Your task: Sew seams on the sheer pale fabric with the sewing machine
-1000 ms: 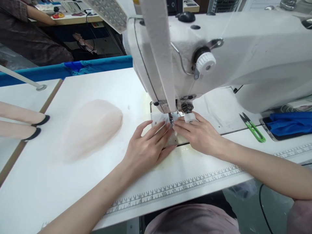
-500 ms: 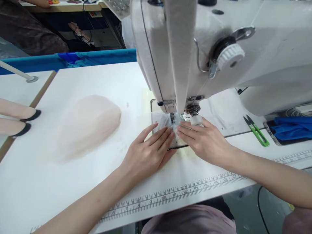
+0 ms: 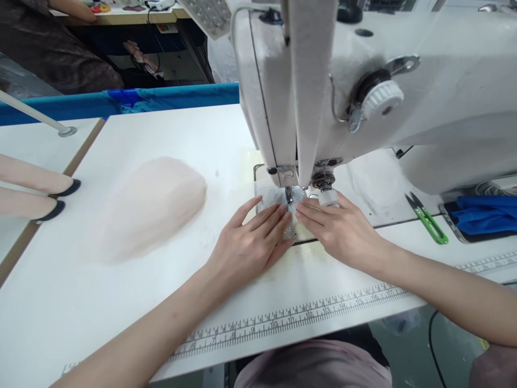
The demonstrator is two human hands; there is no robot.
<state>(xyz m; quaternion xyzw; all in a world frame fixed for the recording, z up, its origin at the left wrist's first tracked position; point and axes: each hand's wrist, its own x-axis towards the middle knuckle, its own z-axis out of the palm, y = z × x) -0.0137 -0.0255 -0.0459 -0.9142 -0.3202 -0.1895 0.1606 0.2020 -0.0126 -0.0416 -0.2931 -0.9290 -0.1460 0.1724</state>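
A white sewing machine (image 3: 404,97) stands on a white table (image 3: 169,302). Under its needle lies a small piece of sheer pale fabric (image 3: 271,200). My left hand (image 3: 250,245) lies flat on the fabric, fingers stretched toward the presser foot (image 3: 289,195). My right hand (image 3: 341,231) rests flat just right of the needle, fingertips touching the fabric. A white band sits on one of its fingers (image 3: 329,198). Both hands press the fabric down on the needle plate.
A heap of pale pink sheer fabric (image 3: 151,205) lies at the left. Green thread snips (image 3: 428,221) and blue cloth (image 3: 482,214) lie at the right. A ruler strip (image 3: 307,312) runs along the front edge. Two doll-like legs with black shoes (image 3: 36,191) lie far left. Another person sits behind.
The view has shifted slightly. Both hands stay flat on the fabric at the needle, barely moved.
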